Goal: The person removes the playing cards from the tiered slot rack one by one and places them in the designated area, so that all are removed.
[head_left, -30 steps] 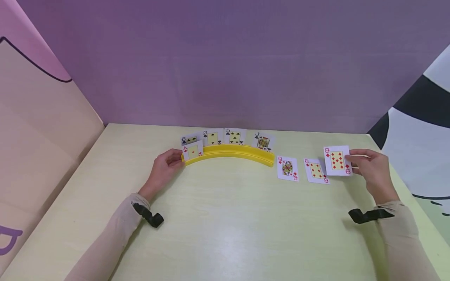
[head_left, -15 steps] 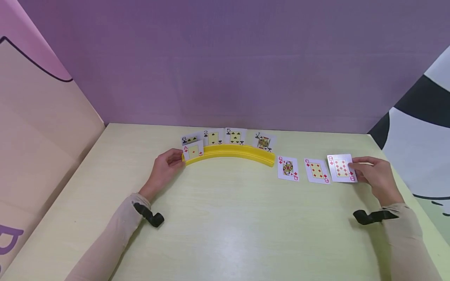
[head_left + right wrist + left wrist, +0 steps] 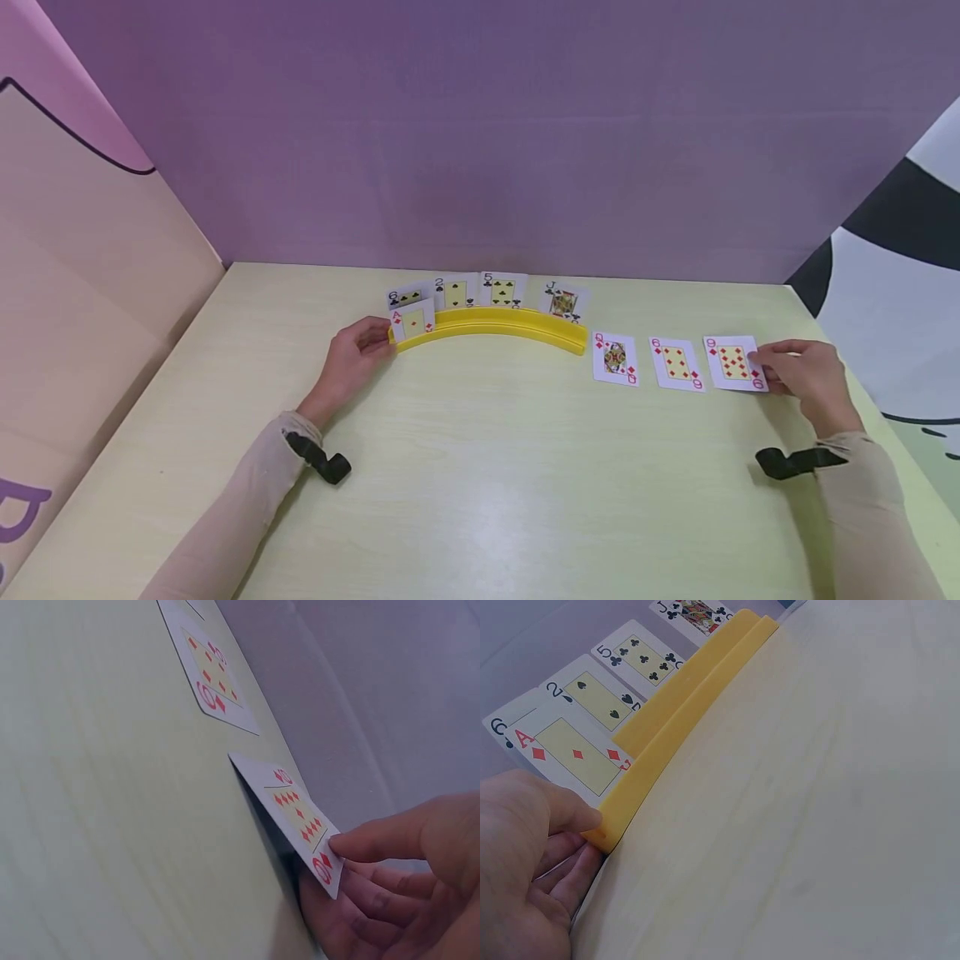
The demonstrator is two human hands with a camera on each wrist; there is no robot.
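Note:
My right hand (image 3: 806, 379) pinches the nine of diamonds (image 3: 733, 363) by its right edge, thumb on top (image 3: 375, 844); the card (image 3: 289, 814) is tilted, its left edge near the table. The six of diamonds (image 3: 676, 364) and queen of diamonds (image 3: 614, 359) lie face up to its left. My left hand (image 3: 352, 358) holds the left end of a curved yellow card holder (image 3: 491, 325), thumb against it (image 3: 574, 817). The holder (image 3: 682, 720) carries the ace of diamonds (image 3: 577, 754) in front, with the six, two, five and jack behind.
The pale yellow table (image 3: 480, 467) is walled by a purple panel (image 3: 480, 125) behind, a beige one on the left and a black-and-white one on the right. Black wrist straps (image 3: 787, 461) sit on both sleeves.
My right hand has lowered the nine of diamonds from above the table down beside the six of diamonds, shifting slightly right. The left hand has stayed at the holder.

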